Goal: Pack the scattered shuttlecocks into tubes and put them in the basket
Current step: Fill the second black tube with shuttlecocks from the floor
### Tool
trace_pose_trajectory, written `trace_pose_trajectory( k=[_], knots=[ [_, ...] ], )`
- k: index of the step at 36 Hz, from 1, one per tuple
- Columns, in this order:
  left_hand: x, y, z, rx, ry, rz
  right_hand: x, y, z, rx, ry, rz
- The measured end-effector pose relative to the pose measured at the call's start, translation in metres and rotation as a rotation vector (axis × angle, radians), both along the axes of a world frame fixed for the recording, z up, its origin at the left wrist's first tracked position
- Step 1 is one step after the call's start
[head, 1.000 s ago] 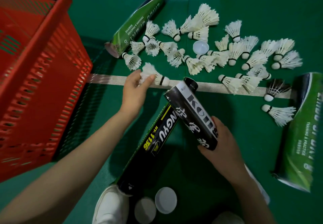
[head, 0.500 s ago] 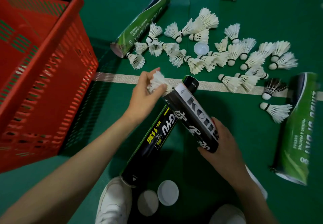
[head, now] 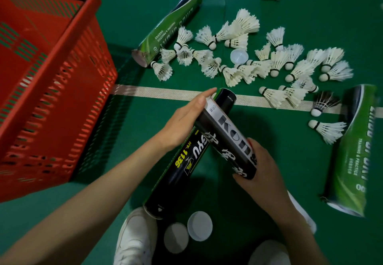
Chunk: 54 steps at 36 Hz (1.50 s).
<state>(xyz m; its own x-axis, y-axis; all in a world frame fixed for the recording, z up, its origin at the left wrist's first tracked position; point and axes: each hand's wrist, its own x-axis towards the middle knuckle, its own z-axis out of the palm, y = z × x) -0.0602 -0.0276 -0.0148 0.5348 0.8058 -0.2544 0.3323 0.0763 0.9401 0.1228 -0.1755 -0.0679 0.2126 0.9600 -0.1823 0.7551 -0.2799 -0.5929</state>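
Observation:
My right hand [head: 259, 173] grips the lower end of a black tube [head: 228, 132] with white lettering, tilted up to the left. My left hand [head: 184, 119] lies against the tube's open upper end, its fingers straight along the rim; no shuttlecock shows in it. Under the held tube, a second black tube [head: 180, 171] with yellow lettering lies on the floor. Several white shuttlecocks [head: 244, 66] are scattered beyond the white court line. The red basket [head: 83, 26] stands at the left.
Two green tubes lie on the floor, one at the back [head: 170, 26], one at the right [head: 352, 157]. A dark shuttlecock [head: 325, 103] lies near the right one. Two white lids [head: 200, 225] sit by my white shoe [head: 134, 237]. A clear lid [head: 239, 56] lies among the shuttlecocks.
My left hand lifted a white shuttlecock off the court line and carried it right to the black tube's mouth; the shuttlecock is now out of sight. The right hand kept its hold.

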Motion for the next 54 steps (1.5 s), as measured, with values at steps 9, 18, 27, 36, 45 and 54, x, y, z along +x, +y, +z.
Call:
trace_pose_trajectory(
  k=[9, 18, 27, 36, 45, 54],
  knots=[
    [0.001, 0.021, -0.018, 0.044, 0.076, 0.147, 0.0, 0.011, -0.006, -0.026, -0.009, -0.003],
    [-0.022, 0.107, -0.076, 0.097, 0.723, 0.223, 0.01, 0.033, -0.017, -0.078, 0.014, -0.098],
    [-0.024, 0.152, -0.103, 0.199, 1.119, 0.045, 0.013, 0.052, -0.027, -0.089, 0.021, -0.093],
    [-0.033, 0.171, -0.101, 0.164, 1.198, 0.1, 0.014, 0.058, -0.029, -0.097, 0.053, -0.085],
    [-0.051, 0.177, -0.103, 0.149, 1.033, 0.12, 0.012, 0.055, -0.028, -0.107, 0.036, -0.071],
    [-0.046, 0.132, -0.099, 0.514, 0.619, 0.294, 0.007, 0.05, -0.021, -0.109, 0.062, -0.072]
  ],
)
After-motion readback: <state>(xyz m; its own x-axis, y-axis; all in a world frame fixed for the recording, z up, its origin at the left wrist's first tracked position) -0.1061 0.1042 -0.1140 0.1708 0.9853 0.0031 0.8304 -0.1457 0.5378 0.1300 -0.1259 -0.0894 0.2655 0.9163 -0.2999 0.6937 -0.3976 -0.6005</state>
